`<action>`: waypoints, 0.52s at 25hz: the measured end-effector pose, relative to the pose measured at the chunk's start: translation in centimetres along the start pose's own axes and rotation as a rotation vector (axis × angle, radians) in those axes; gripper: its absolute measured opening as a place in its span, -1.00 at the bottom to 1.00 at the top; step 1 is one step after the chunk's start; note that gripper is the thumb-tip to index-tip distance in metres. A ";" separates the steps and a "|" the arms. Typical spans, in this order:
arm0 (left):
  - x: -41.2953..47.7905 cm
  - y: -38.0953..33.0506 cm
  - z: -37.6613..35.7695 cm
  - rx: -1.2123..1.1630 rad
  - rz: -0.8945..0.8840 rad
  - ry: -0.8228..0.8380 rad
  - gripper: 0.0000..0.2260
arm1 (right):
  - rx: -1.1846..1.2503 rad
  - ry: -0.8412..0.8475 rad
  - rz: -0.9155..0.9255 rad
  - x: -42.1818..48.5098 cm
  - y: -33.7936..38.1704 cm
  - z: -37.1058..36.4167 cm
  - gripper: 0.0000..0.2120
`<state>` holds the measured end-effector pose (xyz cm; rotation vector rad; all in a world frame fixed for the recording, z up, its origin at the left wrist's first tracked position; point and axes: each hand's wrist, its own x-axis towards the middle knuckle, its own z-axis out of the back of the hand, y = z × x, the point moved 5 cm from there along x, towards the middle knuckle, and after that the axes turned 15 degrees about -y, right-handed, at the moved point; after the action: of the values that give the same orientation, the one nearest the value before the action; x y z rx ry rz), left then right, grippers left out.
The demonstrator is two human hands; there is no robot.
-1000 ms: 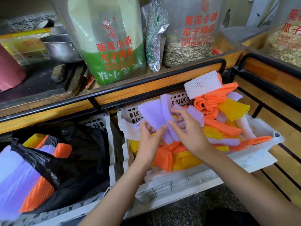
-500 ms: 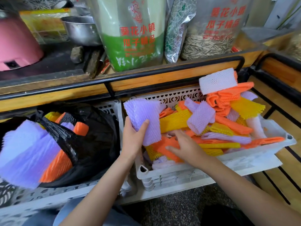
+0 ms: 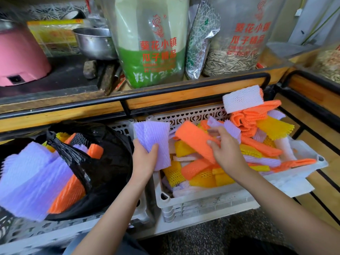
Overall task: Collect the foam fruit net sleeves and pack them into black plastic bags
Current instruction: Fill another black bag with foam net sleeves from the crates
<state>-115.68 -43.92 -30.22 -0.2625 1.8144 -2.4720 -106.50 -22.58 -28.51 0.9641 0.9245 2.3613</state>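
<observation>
Head view. My left hand (image 3: 145, 159) grips a flat stack of purple sleeves (image 3: 152, 137) from below, thumb across the front, over the 9 o'clock wall of the white crate (image 3: 202, 205). My right hand (image 3: 228, 153) pinches an orange sleeve (image 3: 195, 142) near its lower end, raised above the heap. The loose sleeves (image 3: 257, 144), which are orange, yellow, purple and white, lie jumbled in that crate. The black bag (image 3: 110, 162) sits at 9 o'clock of it, inside a second crate (image 3: 55, 234), mouth open, with purple and orange sleeves in it.

Handling, my judgement: foam net, very light, soft and springy. It squashes flat and should not break, but a loose stack may fan out or slip. Take it across the middle, thumb on one face and fingers on the other, with a light squeeze.

Writing: two clear sacks on the shelf at 12 o'clock, a green-filled sack (image 3: 152, 52) and a seed sack (image 3: 239, 43), both printed in red 葵花小镇 and 瓜子精品. I cannot read the smaller print.
</observation>
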 end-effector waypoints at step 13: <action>-4.4 -2.1 -4.2 -0.116 0.129 0.291 -0.59 | 0.179 0.227 0.101 -3.1 1.5 -1.6 -0.88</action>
<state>-112.00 -38.65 -29.91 0.2154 2.0104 -2.4228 -105.77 -26.08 -29.70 0.8362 1.2173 2.5466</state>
